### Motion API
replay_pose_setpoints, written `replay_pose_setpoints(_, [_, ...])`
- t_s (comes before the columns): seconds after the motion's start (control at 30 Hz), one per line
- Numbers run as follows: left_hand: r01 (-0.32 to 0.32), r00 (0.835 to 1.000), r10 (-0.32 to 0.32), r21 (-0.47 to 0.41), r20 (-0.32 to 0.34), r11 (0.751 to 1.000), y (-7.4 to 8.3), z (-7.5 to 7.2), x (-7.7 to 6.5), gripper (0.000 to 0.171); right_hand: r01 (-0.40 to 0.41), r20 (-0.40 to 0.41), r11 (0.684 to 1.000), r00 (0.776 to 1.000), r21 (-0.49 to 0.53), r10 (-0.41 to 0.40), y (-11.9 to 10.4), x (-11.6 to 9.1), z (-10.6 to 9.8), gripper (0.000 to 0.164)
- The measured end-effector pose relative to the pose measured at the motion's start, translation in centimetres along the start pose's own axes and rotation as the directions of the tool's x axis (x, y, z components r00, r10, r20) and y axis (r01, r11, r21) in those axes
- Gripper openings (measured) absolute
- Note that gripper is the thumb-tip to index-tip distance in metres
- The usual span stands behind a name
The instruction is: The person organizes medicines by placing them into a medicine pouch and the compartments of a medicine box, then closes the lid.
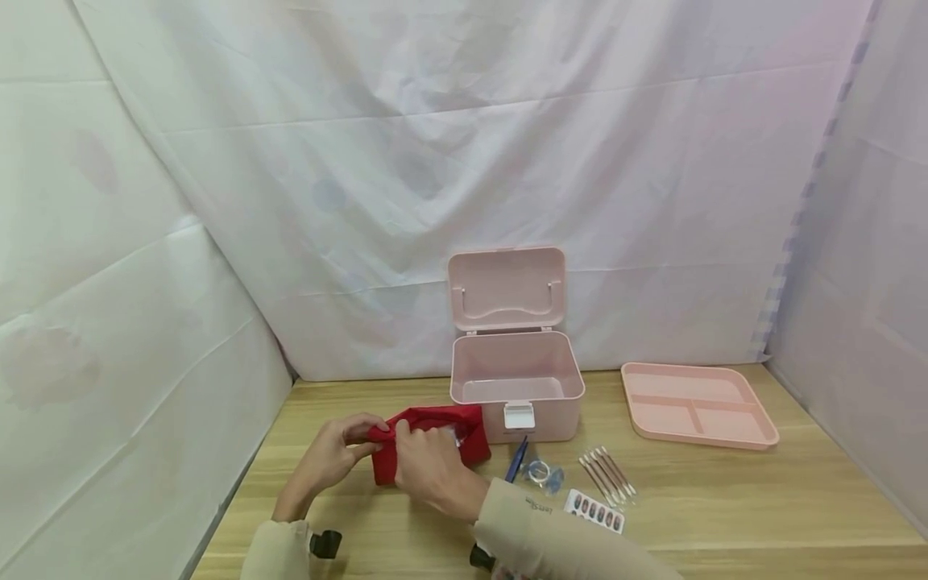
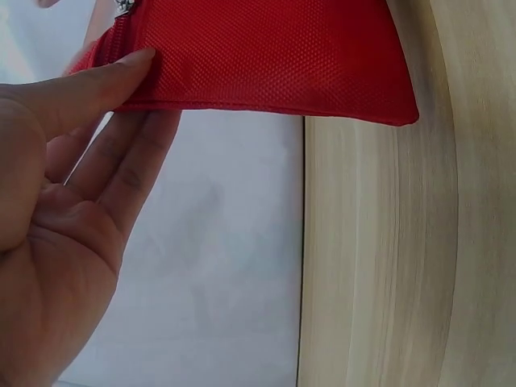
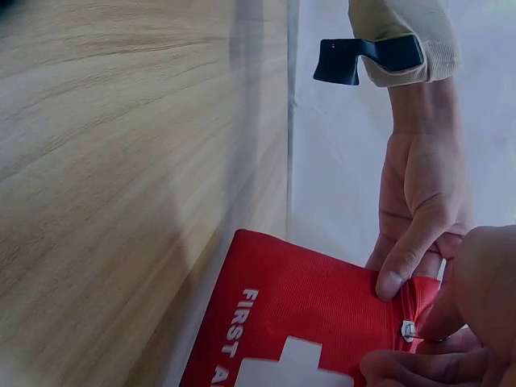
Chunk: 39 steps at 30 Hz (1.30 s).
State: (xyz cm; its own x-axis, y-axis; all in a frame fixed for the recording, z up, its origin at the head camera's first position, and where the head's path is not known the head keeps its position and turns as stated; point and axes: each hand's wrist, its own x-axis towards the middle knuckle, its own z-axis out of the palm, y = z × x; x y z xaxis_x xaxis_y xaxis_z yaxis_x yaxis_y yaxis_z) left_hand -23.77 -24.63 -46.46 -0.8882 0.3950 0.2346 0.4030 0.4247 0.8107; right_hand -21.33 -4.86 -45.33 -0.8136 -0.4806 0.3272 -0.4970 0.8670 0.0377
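A red fabric first aid pouch (image 1: 384, 467) with a white cross is held off the table between both hands. My left hand (image 1: 326, 459) pinches its left upper corner, thumb on the front and fingers behind, as the left wrist view also shows. At the zipper's metal pull (image 3: 409, 330), my right hand (image 1: 432, 475) grips with bent fingers. Its other fingertips press the pouch front. In the head view the pouch mouth gapes, and something clear and shiny (image 1: 457, 435) shows at the opening; its kind is unclear.
Behind the pouch stands a pink box (image 1: 558, 423), lid (image 1: 507, 298) raised. A pink divided tray (image 1: 652, 419) lies right. Cotton swabs (image 1: 607, 477), a capsule blister pack (image 1: 594, 511), a dark blue slim tool (image 1: 517, 459) and a clear packet with a white ring (image 1: 539, 472) lie nearby.
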Motion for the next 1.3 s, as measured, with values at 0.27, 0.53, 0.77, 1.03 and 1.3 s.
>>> replay_pose_setpoints(0.27, [0.023, 0.999, -0.023, -0.005, 0.023, 1.0, 0.6, 0.3, 0.0, 0.043, 0.026, -0.045, 0.999, 0.999, 0.03, -0.024, 0.0, -0.2, 0.3, 0.025])
replay_pose_setpoints(0.53, [0.03, 0.999, -0.03, 0.008, -0.02, 1.0, 0.3, 0.6, 0.1, 0.026, -0.003, -0.055, 1.0, 0.998, 0.006, 0.004, 0.6, -0.5, 0.8, 0.027])
replay_pose_setpoints(0.77, [0.034, 0.999, -0.034, 0.017, -0.022, 0.999, 0.5, 0.4, 0.0, 0.021, -0.025, -0.058, 0.999, 0.998, 0.027, 0.026, 1.6, -1.1, 0.7, 0.026])
replay_pose_setpoints(1.03, [0.022, 0.999, -0.02, 0.054, -0.04, 0.998, -0.1, 0.3, 0.0, 0.021, -0.052, -0.072, 0.993, 0.996, 0.108, 0.06, 2.8, -2.0, 0.8, 0.02])
replay_pose_setpoints(1.3, [0.058, 0.992, -0.05, 0.069, -0.112, 0.996, -0.8, -1.0, -1.0, 0.02, -0.1, -0.083, 0.981, 0.99, 0.166, 0.115, 5.1, -2.7, 0.7, 0.018])
